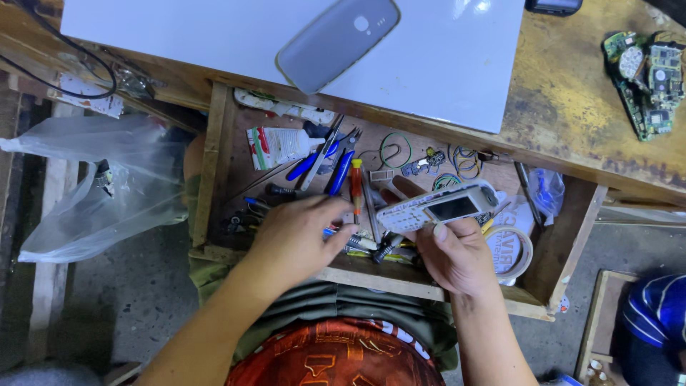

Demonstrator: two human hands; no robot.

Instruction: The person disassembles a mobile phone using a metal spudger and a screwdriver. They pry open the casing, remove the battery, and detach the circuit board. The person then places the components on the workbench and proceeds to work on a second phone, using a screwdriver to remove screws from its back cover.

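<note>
Phone, a white keypad handset with a dark screen, sits clamped in the right hand above an open wooden drawer, while the left hand, fingers curled loosely and holding nothing, reaches among the screwdrivers beside it

We see an open wooden drawer pulled out below the workbench. In it, our left hand lies over the tools at the left, with 1 screwdriver just right of the fingertips. Our right hand holds a handset above the drawer's right half, a tape roll beside it. On the bench behind lie a sheet bearing a phone cover, and circuit boards far right. A plastic bag hangs left of the drawer.
</note>
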